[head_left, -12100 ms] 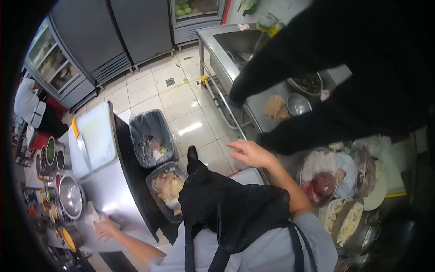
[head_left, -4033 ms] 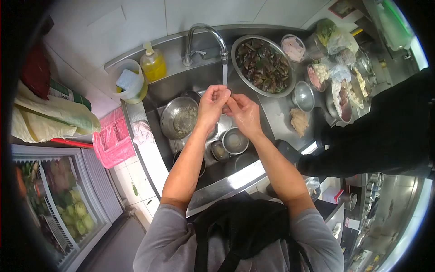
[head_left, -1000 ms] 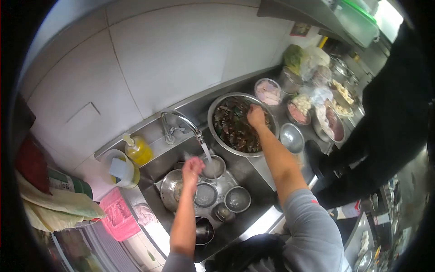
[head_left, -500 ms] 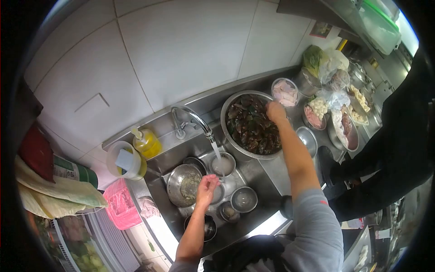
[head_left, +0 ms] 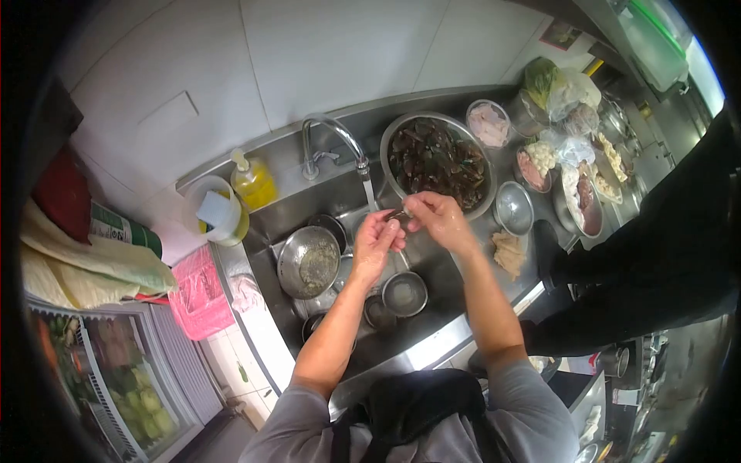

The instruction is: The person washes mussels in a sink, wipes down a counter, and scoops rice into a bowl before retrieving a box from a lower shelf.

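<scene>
My left hand [head_left: 375,243] and my right hand [head_left: 440,220] meet over the sink, beside the running faucet [head_left: 340,135]. Pinched between their fingertips is a small dark mussel [head_left: 397,214], mostly covered by the fingers. Just beyond my right hand, a big steel bowl [head_left: 491,202] holds a heap of dark mussels [head_left: 436,158]. Below my hands in the sink [head_left: 436,289] lie a strainer-like steel bowl [head_left: 309,262] with pale bits in it and a small metal bowl [head_left: 404,294] with cloudy liquid.
A yellow soap bottle [head_left: 253,181] and a plastic tub [head_left: 214,207] stand left of the faucet. Right of the mussels are a metal bowl [head_left: 514,207], a tan cloth-like piece [head_left: 509,255] and food containers. A person in dark clothes [head_left: 641,262] stands close on the right.
My right hand has come out of the mussel bowl and moved left to meet my left hand, with a mussel between them. My left hand has risen slightly. The view has shifted.
</scene>
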`<state>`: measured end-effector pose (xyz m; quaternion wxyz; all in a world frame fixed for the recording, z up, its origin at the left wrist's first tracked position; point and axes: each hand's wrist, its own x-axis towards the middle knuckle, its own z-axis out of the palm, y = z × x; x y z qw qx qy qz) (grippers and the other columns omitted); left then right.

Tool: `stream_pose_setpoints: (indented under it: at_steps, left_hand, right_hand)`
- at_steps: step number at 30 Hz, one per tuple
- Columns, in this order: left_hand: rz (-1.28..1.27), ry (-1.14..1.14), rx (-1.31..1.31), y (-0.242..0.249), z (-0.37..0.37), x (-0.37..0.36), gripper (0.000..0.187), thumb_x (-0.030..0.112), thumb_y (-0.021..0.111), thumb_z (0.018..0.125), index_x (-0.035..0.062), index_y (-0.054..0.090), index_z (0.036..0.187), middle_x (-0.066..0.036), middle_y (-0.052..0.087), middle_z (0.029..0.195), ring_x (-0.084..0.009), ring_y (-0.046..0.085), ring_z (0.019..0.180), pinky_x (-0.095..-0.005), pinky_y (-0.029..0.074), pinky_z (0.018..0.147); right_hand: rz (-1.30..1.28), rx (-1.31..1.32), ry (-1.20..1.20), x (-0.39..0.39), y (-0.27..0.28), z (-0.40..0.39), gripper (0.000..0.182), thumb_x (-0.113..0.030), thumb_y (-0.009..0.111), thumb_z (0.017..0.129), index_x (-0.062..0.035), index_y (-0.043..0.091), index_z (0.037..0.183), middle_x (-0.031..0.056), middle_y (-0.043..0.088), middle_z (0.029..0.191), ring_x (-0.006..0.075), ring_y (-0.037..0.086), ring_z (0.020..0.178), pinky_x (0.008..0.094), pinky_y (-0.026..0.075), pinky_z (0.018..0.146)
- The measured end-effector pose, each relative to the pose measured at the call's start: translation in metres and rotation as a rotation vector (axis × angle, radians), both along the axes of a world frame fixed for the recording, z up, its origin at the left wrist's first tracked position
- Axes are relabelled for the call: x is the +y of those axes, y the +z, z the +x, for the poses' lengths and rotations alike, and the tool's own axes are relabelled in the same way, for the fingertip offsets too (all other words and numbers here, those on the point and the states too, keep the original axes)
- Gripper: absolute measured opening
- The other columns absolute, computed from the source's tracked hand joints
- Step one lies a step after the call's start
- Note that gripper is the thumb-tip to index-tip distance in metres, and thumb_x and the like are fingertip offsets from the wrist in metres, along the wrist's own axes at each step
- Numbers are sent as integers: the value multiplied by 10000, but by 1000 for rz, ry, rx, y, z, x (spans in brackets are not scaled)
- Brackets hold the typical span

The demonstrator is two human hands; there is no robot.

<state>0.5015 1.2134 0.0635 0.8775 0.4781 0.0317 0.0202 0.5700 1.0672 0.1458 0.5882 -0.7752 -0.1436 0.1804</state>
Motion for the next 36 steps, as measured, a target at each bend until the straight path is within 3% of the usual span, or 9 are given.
stream_pose_setpoints:
  at_steps: [2,6,12,16,19,24,26,29,36]
  left_hand:
    - [-221,75,107,7,-20,-1,194,188,571,995,55,547,1134,-14,611,805,-96,544,650,-236,435,602]
    - [-524,-17,64,-10,-43,6,183,212,552,1003,79,572,1127,0,628,887,-83,556,712,-231,437,626]
    - [-662,162,218,-21,-85,25,280,323,523,1013,116,567,1196,45,578,935,-78,534,818,-265,452,731]
    - [-819,-20,-124,-51,-119,56,387,366,514,1010,134,534,1318,14,619,1118,-104,580,969,-301,475,877]
    - [-645,471,263,-22,-139,65,380,379,475,1031,104,549,1283,11,608,1008,-84,532,806,-247,433,685]
    - [77,360,435,-75,-195,102,312,321,538,1009,55,616,1154,14,603,868,-75,516,714,-233,437,624]
    - [554,467,371,-83,-220,114,250,276,564,999,42,628,1056,7,590,818,-68,511,700,-225,435,623]
    - [488,619,449,-75,-246,131,234,221,620,963,-4,641,1022,-7,600,793,-87,518,723,-250,458,679]
    - [448,585,444,-65,-257,149,261,269,576,995,30,615,1091,9,585,851,-63,516,742,-219,438,641]
  right_hand:
    - [276,149,-47,6,-27,-14,360,-251,639,959,11,619,1206,47,655,1037,95,619,858,254,513,753]
    - [387,164,47,33,-52,-57,500,-247,600,985,-13,446,1398,63,575,1285,137,557,1107,274,458,926]
    - [435,172,114,88,-82,-95,507,-285,525,1016,-14,383,1420,120,570,1328,126,571,1025,230,498,747]
    - [480,470,114,122,-111,-111,549,-422,428,1037,-16,396,1404,98,640,1181,110,584,887,214,489,745]
    - [265,63,250,159,-118,-136,516,-403,395,1050,-15,418,1390,63,631,1014,134,592,899,247,481,813]
    - [-14,-29,317,185,-128,-150,473,-367,397,1049,-27,463,1370,58,614,930,125,576,831,276,473,779]
    - [-128,119,341,183,-167,-140,531,-420,386,1039,-5,457,1364,142,634,972,228,623,922,345,481,860]
    - [-50,32,229,173,-214,-131,455,-398,401,1044,-55,525,1316,13,517,800,95,473,714,264,409,651]
    - [20,18,101,200,-213,-104,474,-466,400,1030,-69,602,1193,14,548,810,90,462,720,248,389,625]
